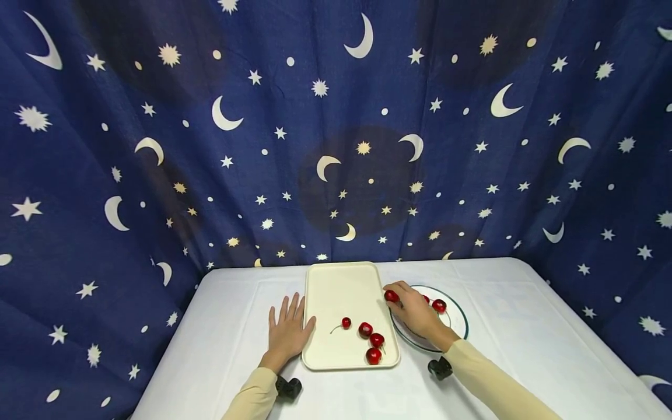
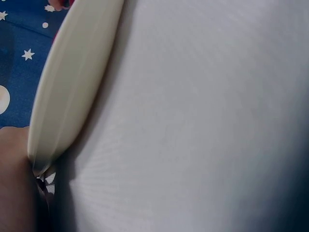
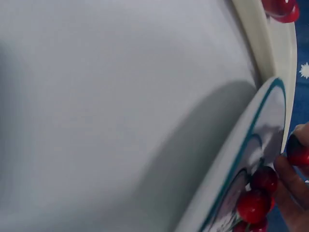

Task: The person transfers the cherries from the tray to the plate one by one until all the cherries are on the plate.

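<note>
My right hand point(image 1: 415, 314) pinches a red cherry point(image 1: 391, 296) at the left rim of a white plate point(image 1: 461, 332) with a dark green edge. In the right wrist view the held cherry point(image 3: 296, 153) shows between fingertips, above other cherries point(image 3: 253, 206) on the plate. Spread flat, my left hand point(image 1: 286, 335) rests at the left side of a cream tray point(image 1: 341, 286), its thumb over the rim. On the tray lie a small stemmed cherry point(image 1: 346, 322) and a group of larger cherries point(image 1: 377, 340) toward the lower right corner. My right hand hides part of the plate.
A white cloth covers the table point(image 1: 226, 315). Behind it hangs a dark blue curtain point(image 1: 294, 175) with moons and stars. The plate stands close against the tray's right side. Each wrist wears a black camera, such as the right one point(image 1: 440, 368).
</note>
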Action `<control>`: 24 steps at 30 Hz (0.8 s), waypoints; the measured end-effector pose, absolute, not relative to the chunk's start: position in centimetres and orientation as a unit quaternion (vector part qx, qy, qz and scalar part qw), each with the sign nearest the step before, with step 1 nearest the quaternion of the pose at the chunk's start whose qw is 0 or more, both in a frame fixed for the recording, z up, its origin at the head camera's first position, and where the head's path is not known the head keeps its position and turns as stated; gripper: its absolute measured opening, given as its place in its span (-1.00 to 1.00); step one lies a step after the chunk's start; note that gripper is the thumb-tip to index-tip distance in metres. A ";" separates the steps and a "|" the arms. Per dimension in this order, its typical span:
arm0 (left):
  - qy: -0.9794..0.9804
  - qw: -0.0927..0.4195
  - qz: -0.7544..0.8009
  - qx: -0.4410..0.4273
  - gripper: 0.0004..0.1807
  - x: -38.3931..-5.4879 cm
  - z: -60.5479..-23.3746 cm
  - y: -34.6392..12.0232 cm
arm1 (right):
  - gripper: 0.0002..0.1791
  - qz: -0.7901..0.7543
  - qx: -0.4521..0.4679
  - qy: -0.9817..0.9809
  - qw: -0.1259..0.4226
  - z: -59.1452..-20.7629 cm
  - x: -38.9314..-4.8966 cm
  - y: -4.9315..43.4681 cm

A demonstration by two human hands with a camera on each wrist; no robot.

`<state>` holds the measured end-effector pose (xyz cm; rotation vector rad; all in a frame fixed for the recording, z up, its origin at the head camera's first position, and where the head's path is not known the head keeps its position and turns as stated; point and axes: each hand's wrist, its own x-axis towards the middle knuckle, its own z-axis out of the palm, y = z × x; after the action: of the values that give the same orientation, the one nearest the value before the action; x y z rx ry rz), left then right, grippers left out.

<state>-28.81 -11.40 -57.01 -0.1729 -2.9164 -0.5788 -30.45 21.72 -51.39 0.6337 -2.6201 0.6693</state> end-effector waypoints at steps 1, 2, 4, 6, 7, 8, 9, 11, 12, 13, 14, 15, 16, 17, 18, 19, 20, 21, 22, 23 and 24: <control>-0.976 0.080 -0.193 -0.057 -0.24 -28.7 -56.9 -11.4 | -0.62 0.235 0.212 -0.932 0.176 -51.5 -30.4 21.9; -0.977 0.077 -0.192 -0.056 -0.24 -28.7 -56.8 -11.5 | -0.62 0.231 0.202 -0.936 0.174 -51.6 -30.4 22.2; -0.977 0.078 -0.193 -0.055 -0.25 -28.6 -56.8 -11.6 | -0.65 0.224 0.191 -0.939 0.177 -51.9 -30.4 22.5; -0.977 0.077 -0.190 -0.054 -0.24 -28.7 -57.0 -11.6 | -0.66 0.206 0.186 -0.942 0.189 -52.1 -30.5 22.9; -0.977 0.080 -0.190 -0.055 -0.24 -28.8 -57.1 -11.6 | -0.67 0.198 0.186 -0.942 0.197 -52.2 -30.5 23.0; -0.977 0.081 -0.190 -0.055 -0.24 -28.9 -57.3 -11.5 | -0.67 0.191 0.184 -0.942 0.205 -52.4 -30.5 23.2; -0.976 0.084 -0.191 -0.056 -0.24 -28.9 -57.5 -11.5 | -0.67 0.184 0.180 -0.943 0.210 -52.5 -30.4 23.3; -0.977 0.082 -0.191 -0.057 -0.24 -28.9 -57.6 -11.5 | -0.67 0.175 0.169 -0.946 0.214 -52.6 -30.3 23.5; -0.977 0.079 -0.190 -0.057 -0.24 -28.9 -57.6 -11.5 | -0.67 0.175 0.163 -0.947 0.214 -52.6 -30.3 23.5; -0.977 0.077 -0.190 -0.056 -0.24 -28.8 -57.6 -11.4 | -0.67 0.175 0.158 -0.948 0.214 -52.7 -30.3 23.5; -0.977 0.076 -0.191 -0.056 -0.23 -28.8 -57.6 -11.4 | -0.67 0.174 0.154 -0.949 0.214 -52.7 -30.2 23.5; -0.977 0.075 -0.192 -0.056 -0.23 -28.7 -57.6 -11.4 | -0.67 0.174 0.152 -0.949 0.214 -52.8 -30.2 23.4; -0.977 0.076 -0.193 -0.057 -0.23 -28.7 -57.5 -11.4 | -0.67 0.174 0.151 -0.949 0.216 -52.9 -30.2 23.3; -0.976 0.077 -0.196 -0.059 -0.23 -28.6 -57.3 -11.4 | -0.67 0.176 0.151 -0.948 0.220 -52.9 -30.3 23.2; -0.975 0.079 -0.198 -0.060 -0.23 -28.6 -57.3 -11.4 | -0.68 0.177 0.153 -0.946 0.226 -52.9 -30.3 23.1; -0.974 0.082 -0.200 -0.062 -0.23 -28.6 -57.2 -11.4 | -0.69 0.177 0.155 -0.943 0.235 -52.9 -30.3 22.8; -0.974 0.082 -0.200 -0.062 -0.22 -28.6 -57.1 -11.4 | -0.71 0.180 0.159 -0.940 0.243 -52.8 -30.4 22.6; -0.973 0.086 -0.202 -0.064 -0.23 -28.6 -57.0 -11.4 | -0.72 0.183 0.164 -0.936 0.252 -52.7 -30.4 22.3; -0.973 0.089 -0.205 -0.065 -0.23 -28.6 -57.0 -11.4 | -0.74 0.185 0.169 -0.932 0.262 -52.6 -30.4 22.0; -0.973 0.089 -0.202 -0.064 -0.23 -28.7 -56.9 -11.4 | -0.74 0.189 0.176 -0.928 0.268 -52.4 -30.5 21.6; -0.974 0.090 -0.200 -0.062 -0.23 -28.7 -57.0 -11.5 | -0.75 0.190 0.183 -0.925 0.273 -52.3 -30.5 21.2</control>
<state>-28.72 -11.46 -57.01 -0.1847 -2.8951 -0.5943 -30.50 21.24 -52.29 0.4935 -2.4893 0.5105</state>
